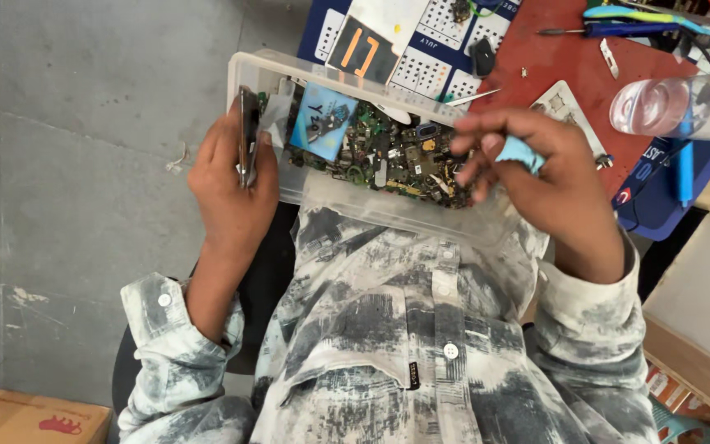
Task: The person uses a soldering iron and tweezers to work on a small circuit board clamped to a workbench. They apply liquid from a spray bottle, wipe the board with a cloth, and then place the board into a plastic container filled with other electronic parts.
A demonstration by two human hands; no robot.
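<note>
The phone [247,136] is sitting edge-on in the left hand [232,185], at the left centre of the frame, just beside the left end of the clear plastic bin [388,215]. Its long axis is running up and down the picture, its top end pointing toward the upper edge and its thin metal side facing the camera. The left hand is clasping it from the left, fingers wrapping round the far side, thumb lying along the near edge, the forearm rising from the lower left out of a rolled patterned sleeve [176,329].

The right hand [536,177] is hovering well apart from the phone, over the right end of the bin, palm down and wrist bent, its fingers curling round a small light-blue piece [522,151] while the fingertips are dipping toward the heap of scrap circuit parts [388,156]. A blue card [322,120] is lying on that heap nearer the phone. The bin is resting across the person's lap, against the edge of the red worktop [552,62] at the upper right.
</note>
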